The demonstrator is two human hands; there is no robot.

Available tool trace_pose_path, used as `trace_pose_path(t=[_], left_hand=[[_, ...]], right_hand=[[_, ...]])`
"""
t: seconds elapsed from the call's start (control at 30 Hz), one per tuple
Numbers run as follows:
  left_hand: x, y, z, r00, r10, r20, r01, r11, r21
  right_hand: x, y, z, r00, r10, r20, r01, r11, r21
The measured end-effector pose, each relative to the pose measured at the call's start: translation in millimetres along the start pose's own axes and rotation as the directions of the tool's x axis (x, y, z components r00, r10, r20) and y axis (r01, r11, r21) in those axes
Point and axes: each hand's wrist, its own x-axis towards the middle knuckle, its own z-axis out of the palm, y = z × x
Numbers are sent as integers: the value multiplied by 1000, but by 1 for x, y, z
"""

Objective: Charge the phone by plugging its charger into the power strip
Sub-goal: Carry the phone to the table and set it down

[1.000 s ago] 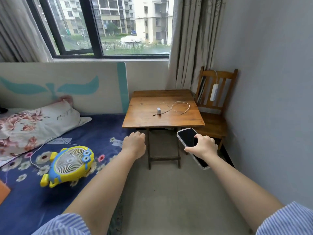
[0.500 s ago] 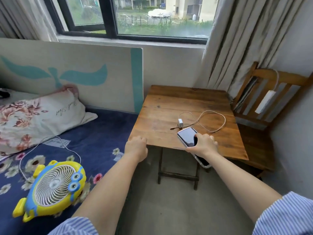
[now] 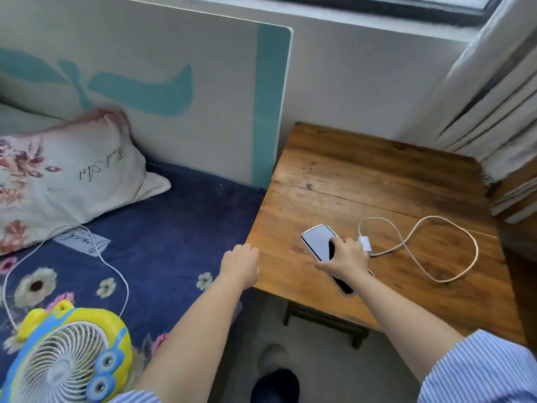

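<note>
My right hand [image 3: 344,258] grips a phone [image 3: 318,242] with a dark screen and pale case, holding it low over or on the wooden table [image 3: 363,181]; whether it touches the top I cannot tell. Just right of that hand lies the white charger plug [image 3: 365,243], with its pale cable [image 3: 436,251] looped across the table. My left hand [image 3: 239,264] hovers at the table's left edge, fingers curled, holding nothing. The power strip is out of the frame.
A bed with a blue flowered sheet [image 3: 174,228] and a floral pillow [image 3: 64,175] lies to the left. A yellow and blue fan [image 3: 64,359] with a white cord sits at its near edge. Curtains [image 3: 494,97] and a wooden chair's edge [image 3: 517,199] stand at the right.
I have stepped closer and looked down. My right hand has carried the phone forward over the table, beside the charger plug. The chair with the power strip has left the view.
</note>
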Motion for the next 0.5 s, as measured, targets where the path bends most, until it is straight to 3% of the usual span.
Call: trace_pose_path(t=[0.27,0.5], left_hand=[[82,-14,39,998,45,51,-38,993,-115],[122,-9,86,998,56,12,-53,984,-172]], right_hand=[[103,-28,42,998,-55,14,55,998,-19],[167,-44,68,990,-125,-64,126,992,9]])
